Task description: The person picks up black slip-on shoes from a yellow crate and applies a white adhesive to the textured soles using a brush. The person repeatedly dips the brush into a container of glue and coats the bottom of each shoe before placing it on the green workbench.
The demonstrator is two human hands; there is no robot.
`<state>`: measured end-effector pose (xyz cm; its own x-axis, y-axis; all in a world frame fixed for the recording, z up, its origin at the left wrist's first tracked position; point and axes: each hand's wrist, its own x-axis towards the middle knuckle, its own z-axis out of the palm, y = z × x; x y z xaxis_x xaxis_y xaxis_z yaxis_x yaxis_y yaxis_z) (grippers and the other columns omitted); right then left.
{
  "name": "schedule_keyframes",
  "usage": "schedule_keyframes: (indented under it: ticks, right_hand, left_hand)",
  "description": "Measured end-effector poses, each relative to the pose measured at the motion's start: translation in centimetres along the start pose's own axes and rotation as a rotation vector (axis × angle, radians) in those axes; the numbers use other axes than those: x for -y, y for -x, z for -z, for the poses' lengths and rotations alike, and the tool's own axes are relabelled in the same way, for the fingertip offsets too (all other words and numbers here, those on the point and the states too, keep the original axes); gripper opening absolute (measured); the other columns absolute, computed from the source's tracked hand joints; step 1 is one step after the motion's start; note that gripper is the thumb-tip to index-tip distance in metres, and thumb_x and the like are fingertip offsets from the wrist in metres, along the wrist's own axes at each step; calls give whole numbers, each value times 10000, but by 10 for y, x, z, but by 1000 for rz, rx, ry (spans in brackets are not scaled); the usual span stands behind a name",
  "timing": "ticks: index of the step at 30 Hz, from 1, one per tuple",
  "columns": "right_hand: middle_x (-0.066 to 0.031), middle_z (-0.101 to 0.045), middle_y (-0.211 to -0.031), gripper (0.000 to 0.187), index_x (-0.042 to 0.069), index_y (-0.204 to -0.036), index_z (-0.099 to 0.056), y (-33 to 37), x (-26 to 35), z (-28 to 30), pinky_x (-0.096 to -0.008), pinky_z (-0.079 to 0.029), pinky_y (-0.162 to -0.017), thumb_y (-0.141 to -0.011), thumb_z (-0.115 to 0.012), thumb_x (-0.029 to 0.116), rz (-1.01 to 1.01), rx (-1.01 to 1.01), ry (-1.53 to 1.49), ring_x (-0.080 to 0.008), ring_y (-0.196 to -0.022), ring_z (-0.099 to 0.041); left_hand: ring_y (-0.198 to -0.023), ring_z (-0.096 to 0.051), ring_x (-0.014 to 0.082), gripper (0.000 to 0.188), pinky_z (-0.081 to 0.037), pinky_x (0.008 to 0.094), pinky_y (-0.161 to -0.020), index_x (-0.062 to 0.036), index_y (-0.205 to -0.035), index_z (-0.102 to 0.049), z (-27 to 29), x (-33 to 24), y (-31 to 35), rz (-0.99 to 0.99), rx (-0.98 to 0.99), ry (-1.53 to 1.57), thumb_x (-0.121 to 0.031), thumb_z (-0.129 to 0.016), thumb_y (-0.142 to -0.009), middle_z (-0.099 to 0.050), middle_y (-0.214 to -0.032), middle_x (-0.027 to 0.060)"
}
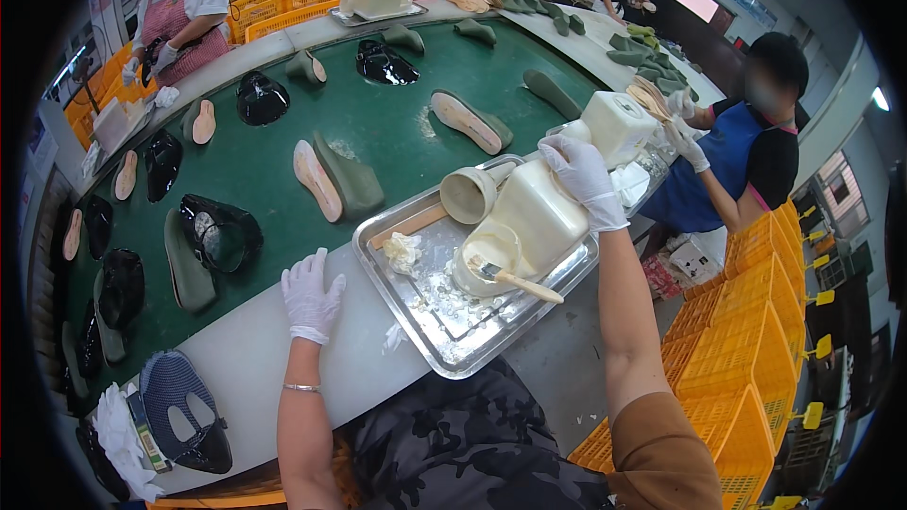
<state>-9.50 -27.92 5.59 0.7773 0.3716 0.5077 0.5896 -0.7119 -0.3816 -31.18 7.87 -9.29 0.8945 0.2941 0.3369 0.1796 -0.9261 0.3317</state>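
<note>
My left hand [314, 297], in a thin white glove, lies on the pale table edge with its fingers stretched out and nothing in them. The gloved right hand [581, 175] is closed on the upper end of a whitish plastic jug [543, 212], which lies tilted over a metal tray [437, 359]. At the jug's lower end is a round cup-like opening with white paste. A brush [524, 285] with a wooden handle rests there, its bristles in the paste. Beside the jug, a beige cup [465, 196] leans on its side. White paste and a crumpled lump [403, 252] lie in the tray.
A green conveyor belt [274, 170] carries olive shoe uppers [351, 179], pale insoles [316, 179] and glossy black pieces [262, 99]. A dark mesh shoe upper [184, 411] lies at lower left. Right stand yellow crates [746, 349] and a co-worker [709, 170]; others work across the belt.
</note>
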Motion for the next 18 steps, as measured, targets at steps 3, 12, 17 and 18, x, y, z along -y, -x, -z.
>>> schedule_keyframes:
  ticks: [3, 12, 17, 18]
  right_hand:
    - [-148, -646, -818, 233, 48, -885, -651, 0, -1, 0, -385, -471, -713, -847, -563, 260, 7, -7, -6, -305, -783, -616]
    - [-146, -645, -817, 242, 38, -885, -653, 1, 3, 1, -380, -473, -707, -844, -572, 262, 9, -17, -25, -301, -778, -616]
    - [-155, -642, -824, 253, 26, -892, -651, 2, 1, 4, -380, -471, -712, -844, -573, 262, 8, -15, -24, -307, -781, -613]
    - [-156, -641, -825, 254, 23, -892, -650, 2, 1, 3, -379, -470, -714, -844, -572, 260, 13, -15, -23, -308, -784, -612]
  left_hand:
    - [-1103, -454, 273, 546, -270, 477, -1012, -81, -1245, -469, -1, 1, 0, -5, -8, -1, -296, -623, -767, -525, -1151, 98]
    - [-1102, -452, 276, 549, -270, 472, -1010, -79, -1247, -467, 0, 1, 1, -4, 3, -1, -302, -618, -768, -524, -1151, 99]
    - [-1111, -444, 276, 550, -261, 465, -1017, -79, -1248, -466, -2, -3, -1, 2, 20, 14, -300, -617, -768, -520, -1155, 100]
    - [-1115, -442, 276, 551, -257, 464, -1021, -79, -1249, -465, -2, -2, -1, 2, 21, 16, -305, -615, -770, -519, -1157, 100]
